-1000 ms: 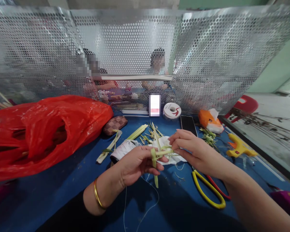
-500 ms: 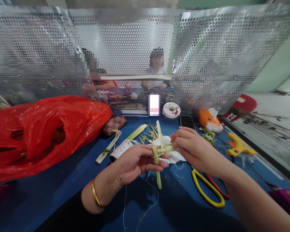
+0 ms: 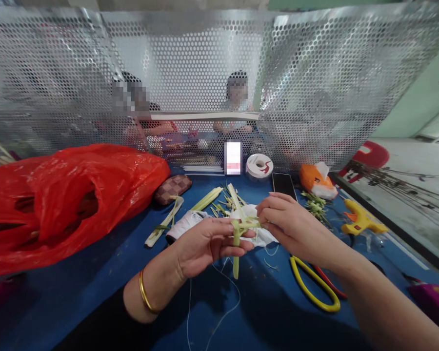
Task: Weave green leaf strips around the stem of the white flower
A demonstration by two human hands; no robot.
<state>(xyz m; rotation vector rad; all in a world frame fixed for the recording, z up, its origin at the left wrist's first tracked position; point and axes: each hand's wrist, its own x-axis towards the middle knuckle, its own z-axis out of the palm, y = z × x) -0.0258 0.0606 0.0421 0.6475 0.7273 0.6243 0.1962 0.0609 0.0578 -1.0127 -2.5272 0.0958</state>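
Note:
My left hand (image 3: 205, 243) pinches a folded green leaf strip (image 3: 237, 238) between thumb and fingers, its tail hanging down toward the blue table (image 3: 95, 292). My right hand (image 3: 292, 226) is closed on the other end of the same strip, fingertips meeting the left hand's just above a white cloth (image 3: 258, 234). A gold bangle sits on my left wrist. Thin white thread (image 3: 227, 292) trails from under the hands across the table.
A red plastic bag (image 3: 66, 195) fills the left. Loose leaf strips (image 3: 205, 200), a checkered pouch (image 3: 172, 188), tape roll (image 3: 259, 166), phone (image 3: 283, 184), orange tissue pack (image 3: 316, 181), yellow glue gun (image 3: 360, 222) and yellow-handled scissors (image 3: 314, 292) lie around. Behind the perforated metal screen (image 3: 314, 87) sit other people.
The upright end of the strip that stood above my hands half a second ago has been folded down; the hands stay pressed together in nearly the same place.

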